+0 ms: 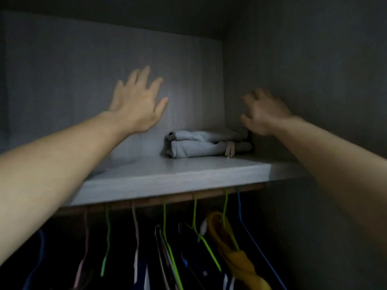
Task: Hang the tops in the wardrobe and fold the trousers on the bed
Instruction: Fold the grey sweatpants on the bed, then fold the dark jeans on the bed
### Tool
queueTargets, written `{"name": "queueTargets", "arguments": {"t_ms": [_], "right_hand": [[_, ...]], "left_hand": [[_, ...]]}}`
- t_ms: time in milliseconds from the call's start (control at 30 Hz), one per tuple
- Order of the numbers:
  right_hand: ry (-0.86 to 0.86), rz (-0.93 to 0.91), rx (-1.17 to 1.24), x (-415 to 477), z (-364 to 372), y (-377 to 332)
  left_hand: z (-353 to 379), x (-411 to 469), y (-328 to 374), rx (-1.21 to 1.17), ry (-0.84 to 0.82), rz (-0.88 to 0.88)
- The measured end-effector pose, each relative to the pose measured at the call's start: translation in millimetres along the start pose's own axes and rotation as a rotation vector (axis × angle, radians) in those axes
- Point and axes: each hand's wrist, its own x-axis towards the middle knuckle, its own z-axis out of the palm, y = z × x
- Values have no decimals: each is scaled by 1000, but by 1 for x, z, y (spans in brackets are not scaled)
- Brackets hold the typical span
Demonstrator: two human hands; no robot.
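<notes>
A wooden rail (178, 197) was seen well below the fingers (144, 74) of the left hand (136, 105). Thin hangers were hooked over it. A pink hanger (85, 237) and a pale green hanger (108, 237) were placed below and left of those fingers. A blue hanger (239, 206) was hung beneath the fingers (247, 99) of the right hand (266, 114). Yellow-green hangers (194, 208) were set lower down, between the two sets of fingers.

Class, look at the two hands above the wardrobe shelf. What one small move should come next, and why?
Probably draw both hands back from the shelf. The left hand and the right hand are open and hold nothing, and the folded grey garment already lies neatly at the back right of the shelf, so nothing there seems left to do.
</notes>
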Motion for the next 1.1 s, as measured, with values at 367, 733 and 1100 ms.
{"name": "queueTargets", "arguments": {"t_ms": [367,733,1100], "right_hand": [[300,-14,-258,-128,-60,-13],[231,106,-559,-312,-155,64],[-188,451,-745,-686,-273,259]], "left_hand": [[-51,-74,46,-292,214,88],[-108,-148,204,-790,355,83],[-281,-337,553,-1267,-20,338]]}}
